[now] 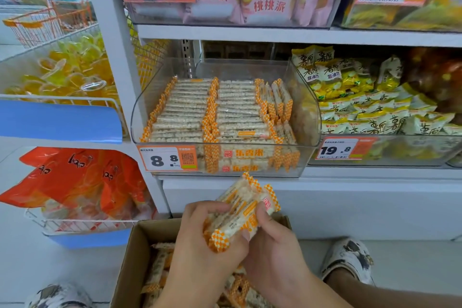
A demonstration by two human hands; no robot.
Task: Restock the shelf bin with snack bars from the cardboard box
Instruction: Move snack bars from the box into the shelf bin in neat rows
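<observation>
Just above the open cardboard box [130, 255], both hands meet around one small bundle of snack bars [243, 210]. The left hand [207, 237] comes up from below with its fingers curled over the near end of the bundle and its thumb lying along the side. The right hand [272, 245] reaches in from the right, thumb pressed on the bundle's top face and fingers wrapped beneath, so both hands grip the same bars. The bundle tilts up and away, its orange-checked ends pointing toward the shelf; the exact count in it is hard to tell, several at least.

More bars lie loose in the box beneath the forearms, too jumbled to count. On the shelf straight ahead, the clear shelf bin [310, 112] holds two neat stacked columns of bars lying flat, with a third group standing on edge at its right side. A price tag [167, 159] reading 8.8 sits on the bin's front. Two patterned shoes show on the floor, one [350, 260] right of the box and one [57, 295] at left.
</observation>
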